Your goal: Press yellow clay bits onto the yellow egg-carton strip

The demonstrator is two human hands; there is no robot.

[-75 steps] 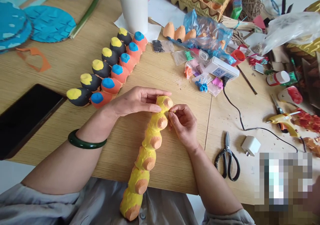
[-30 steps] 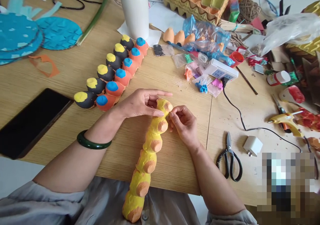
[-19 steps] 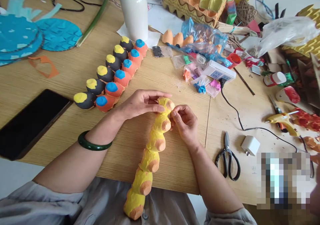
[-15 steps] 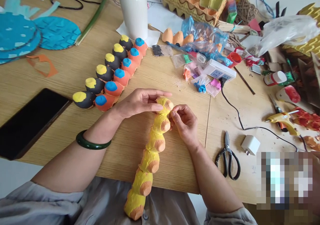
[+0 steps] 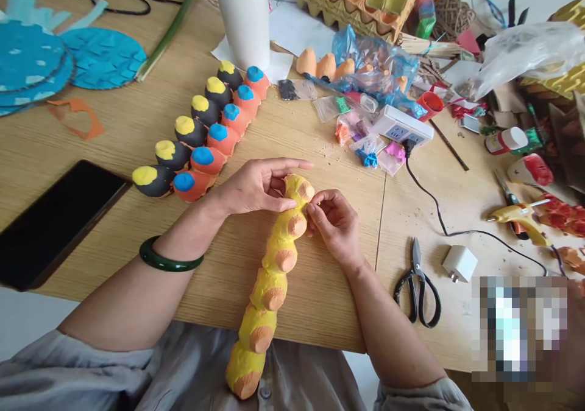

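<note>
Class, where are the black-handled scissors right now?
In the head view, the black-handled scissors lie on the table's right side, just left of the white plug adapter.

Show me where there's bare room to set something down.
Bare wood lies between the blue-topped row and the small bags, and between the right hand and the black cord. It is crowded from the egg trays down to the glue gun.

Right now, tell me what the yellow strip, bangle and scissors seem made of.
Yellow strip: probably molded pulp, matte yellow coating, rough orange tips. Bangle: stone or glass perhaps, glossy dark green. Scissors: metal blades by grey sheen; black handles' material unclear.
</note>
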